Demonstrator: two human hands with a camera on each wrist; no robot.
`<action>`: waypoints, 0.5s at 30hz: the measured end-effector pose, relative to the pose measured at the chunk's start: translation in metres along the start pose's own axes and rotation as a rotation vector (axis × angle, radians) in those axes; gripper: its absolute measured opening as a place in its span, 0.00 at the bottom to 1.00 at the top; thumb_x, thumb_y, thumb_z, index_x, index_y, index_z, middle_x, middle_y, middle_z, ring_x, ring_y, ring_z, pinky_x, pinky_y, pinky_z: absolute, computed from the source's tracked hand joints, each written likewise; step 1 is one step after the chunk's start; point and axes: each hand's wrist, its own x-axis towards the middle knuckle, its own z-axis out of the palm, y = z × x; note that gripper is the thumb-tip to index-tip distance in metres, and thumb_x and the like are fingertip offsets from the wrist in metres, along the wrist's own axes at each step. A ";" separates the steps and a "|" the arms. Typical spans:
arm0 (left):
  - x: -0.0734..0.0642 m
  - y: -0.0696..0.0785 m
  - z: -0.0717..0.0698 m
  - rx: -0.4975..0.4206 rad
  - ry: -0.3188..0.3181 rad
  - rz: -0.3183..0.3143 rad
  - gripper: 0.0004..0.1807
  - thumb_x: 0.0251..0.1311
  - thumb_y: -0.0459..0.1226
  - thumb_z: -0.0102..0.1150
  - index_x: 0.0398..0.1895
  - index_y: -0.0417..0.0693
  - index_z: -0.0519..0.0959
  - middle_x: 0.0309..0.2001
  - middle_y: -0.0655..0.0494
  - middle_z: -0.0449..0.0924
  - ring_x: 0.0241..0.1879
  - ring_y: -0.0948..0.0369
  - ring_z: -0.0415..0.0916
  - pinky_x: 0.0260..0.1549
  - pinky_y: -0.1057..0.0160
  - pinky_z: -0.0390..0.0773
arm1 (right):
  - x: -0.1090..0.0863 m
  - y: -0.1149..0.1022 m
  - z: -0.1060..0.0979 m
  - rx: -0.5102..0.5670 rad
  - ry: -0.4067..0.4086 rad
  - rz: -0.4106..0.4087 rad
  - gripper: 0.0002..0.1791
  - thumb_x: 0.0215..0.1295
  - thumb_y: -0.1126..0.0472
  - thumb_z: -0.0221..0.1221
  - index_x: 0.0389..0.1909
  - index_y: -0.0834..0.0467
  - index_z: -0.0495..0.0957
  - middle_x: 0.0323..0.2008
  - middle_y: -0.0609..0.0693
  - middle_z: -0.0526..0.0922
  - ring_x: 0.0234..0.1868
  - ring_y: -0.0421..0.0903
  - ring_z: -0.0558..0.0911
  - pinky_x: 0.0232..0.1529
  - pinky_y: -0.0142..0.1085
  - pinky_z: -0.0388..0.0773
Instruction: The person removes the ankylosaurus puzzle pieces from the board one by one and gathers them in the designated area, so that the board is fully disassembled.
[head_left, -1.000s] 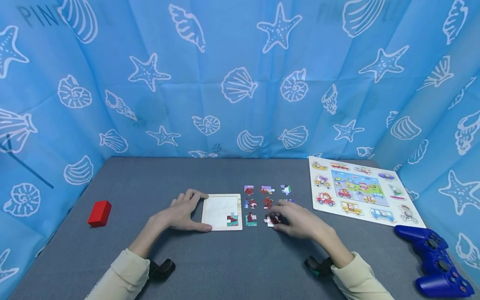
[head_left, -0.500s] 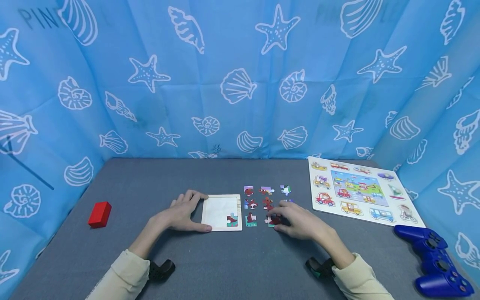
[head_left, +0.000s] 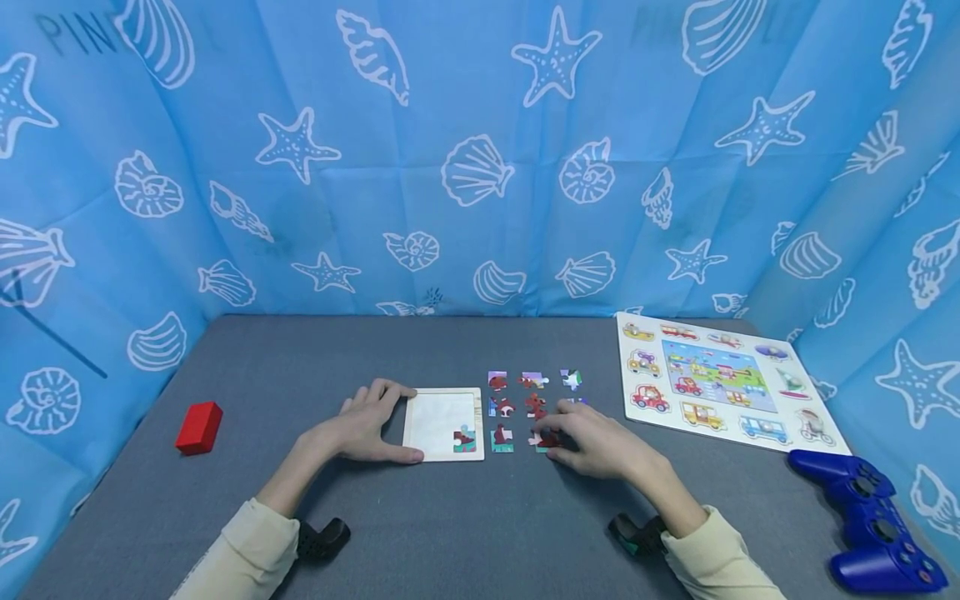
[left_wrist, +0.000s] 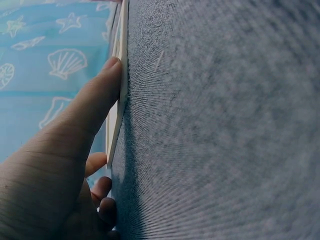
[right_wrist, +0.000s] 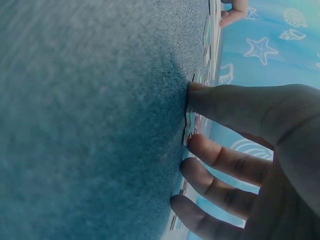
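A square wooden puzzle tray [head_left: 441,423] lies on the table in the head view, with one jigsaw piece [head_left: 464,439] in its near right corner. My left hand [head_left: 367,423] holds the tray's left side, thumb at the near edge and index finger at the far corner. Right of the tray, my right hand [head_left: 592,437] pinches another jigsaw piece [head_left: 543,443] by its edges, low at the table surface. The fingers partly cover that piece. In the right wrist view the thumb [right_wrist: 210,100] touches its edge. Several loose pieces, among them one with a green base [head_left: 502,439], lie in rows nearby.
A white picture board with vehicles [head_left: 720,379] lies at the back right. The blue game controller [head_left: 870,521] sits at the right edge, and a red block [head_left: 199,427] stands at the left. Behind the grey table [head_left: 450,533] hangs a blue shell-patterned curtain [head_left: 420,192].
The piece at my right fingertips has turned slightly, and its green edge now shows on the near side. My left hand and the tray keep their place.
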 end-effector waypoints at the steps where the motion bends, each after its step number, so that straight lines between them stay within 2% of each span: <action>1: 0.000 0.000 0.000 0.000 0.000 0.000 0.55 0.48 0.68 0.70 0.75 0.55 0.62 0.73 0.42 0.59 0.60 0.48 0.62 0.53 0.44 0.68 | 0.000 0.000 0.000 -0.001 0.000 0.001 0.18 0.66 0.59 0.67 0.56 0.54 0.84 0.36 0.44 0.75 0.34 0.37 0.68 0.33 0.30 0.65; 8: 0.001 -0.001 0.001 0.003 0.002 0.005 0.55 0.49 0.68 0.70 0.75 0.55 0.61 0.72 0.42 0.59 0.60 0.49 0.63 0.52 0.44 0.68 | -0.001 -0.001 -0.001 -0.008 0.011 0.000 0.20 0.65 0.59 0.68 0.58 0.54 0.83 0.36 0.44 0.75 0.33 0.37 0.67 0.32 0.29 0.64; 15: 0.001 -0.002 0.001 0.005 0.005 0.010 0.55 0.48 0.68 0.70 0.75 0.55 0.62 0.72 0.43 0.59 0.60 0.49 0.63 0.52 0.44 0.68 | 0.001 -0.006 -0.006 -0.029 0.050 -0.043 0.20 0.64 0.58 0.69 0.57 0.52 0.84 0.38 0.45 0.77 0.34 0.36 0.69 0.33 0.29 0.66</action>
